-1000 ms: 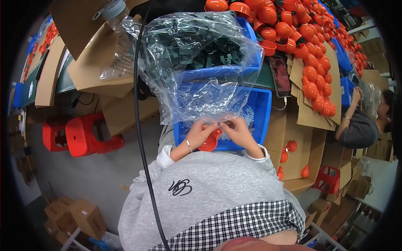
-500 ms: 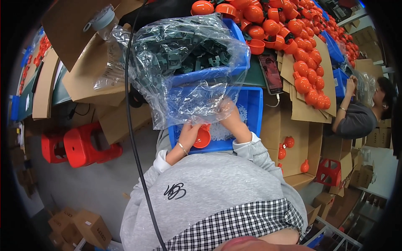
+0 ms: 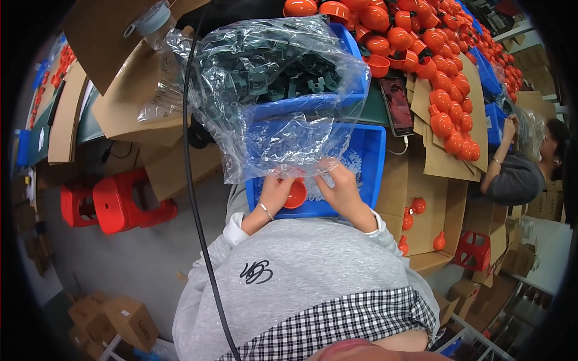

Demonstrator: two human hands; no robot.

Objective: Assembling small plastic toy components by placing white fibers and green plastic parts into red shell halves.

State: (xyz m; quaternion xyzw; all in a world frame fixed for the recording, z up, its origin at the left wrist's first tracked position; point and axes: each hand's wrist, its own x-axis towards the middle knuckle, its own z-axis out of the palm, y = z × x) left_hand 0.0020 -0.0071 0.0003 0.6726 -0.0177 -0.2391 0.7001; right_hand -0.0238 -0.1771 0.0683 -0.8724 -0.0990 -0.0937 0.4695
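Note:
My left hand (image 3: 275, 191) holds a small orange plastic cup (image 3: 295, 194) over the near end of a blue bin (image 3: 369, 157). My right hand (image 3: 341, 186) reaches into the same bin, fingers on small white parts (image 3: 351, 162) under the edge of a clear plastic bag (image 3: 265, 90). The bag lines a second blue bin (image 3: 349, 45) behind, filled with dark green plastic parts (image 3: 271, 66). I cannot tell what the right fingers pinch.
Rows of orange round shells (image 3: 448, 114) lie on cardboard to the right, beside a phone (image 3: 398, 105). A black cable (image 3: 192, 180) hangs down on the left. Red stools (image 3: 117, 201) stand on the floor. Another person (image 3: 512, 174) works at the far right.
Both hands have stayed at the near blue bin with the orange cup. The view has shifted slightly, and my right hand has come down from the bag's edge toward the cup.

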